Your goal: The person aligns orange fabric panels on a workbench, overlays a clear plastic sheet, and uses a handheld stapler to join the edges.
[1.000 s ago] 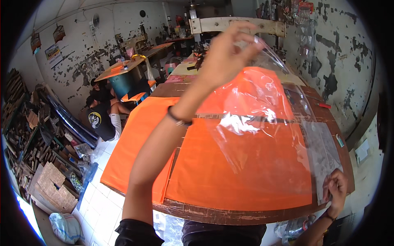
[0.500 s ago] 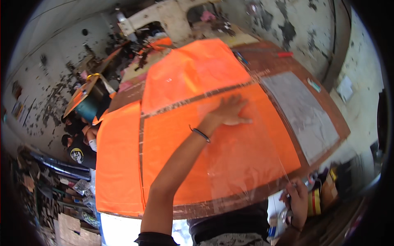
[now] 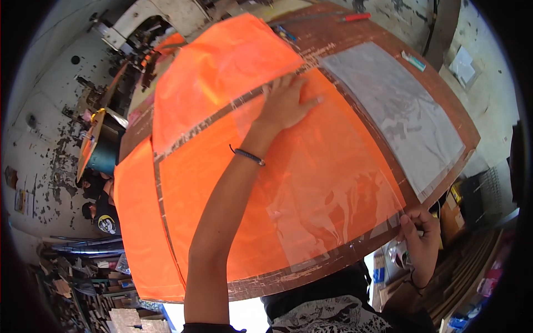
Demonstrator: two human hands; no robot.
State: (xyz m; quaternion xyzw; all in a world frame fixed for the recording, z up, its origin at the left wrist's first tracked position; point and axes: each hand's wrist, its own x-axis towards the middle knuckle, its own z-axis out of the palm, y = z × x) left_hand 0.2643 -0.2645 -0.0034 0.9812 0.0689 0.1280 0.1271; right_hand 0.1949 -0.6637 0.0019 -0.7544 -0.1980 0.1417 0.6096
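A clear plastic sheet [image 3: 327, 200] lies over the right part of an orange fabric piece [image 3: 211, 200] on the brown table [image 3: 255, 288]. My left hand [image 3: 283, 104] rests flat on the sheet near its far edge, fingers stretched out and thumb spread to the right. A dark bracelet [image 3: 248, 156] circles that wrist. At the table's near right edge, my right hand [image 3: 423, 238] pinches the sheet's near right corner between thumb and fingers. Wrinkles and reflections run across the plastic close to this corner.
Another orange piece [image 3: 222, 72] lies beyond, and one more [image 3: 145, 216] to the left. Grey translucent sheets [image 3: 397, 116] lie on the right. A red-handled tool [image 3: 355, 18] rests at the back. Two people sit at far left, near a person's dark shirt [image 3: 105, 213].
My left hand has slid away from me toward the far edge of the middle orange piece. My right hand keeps its pinch on the plastic corner, now higher in the picture. The view has shifted.
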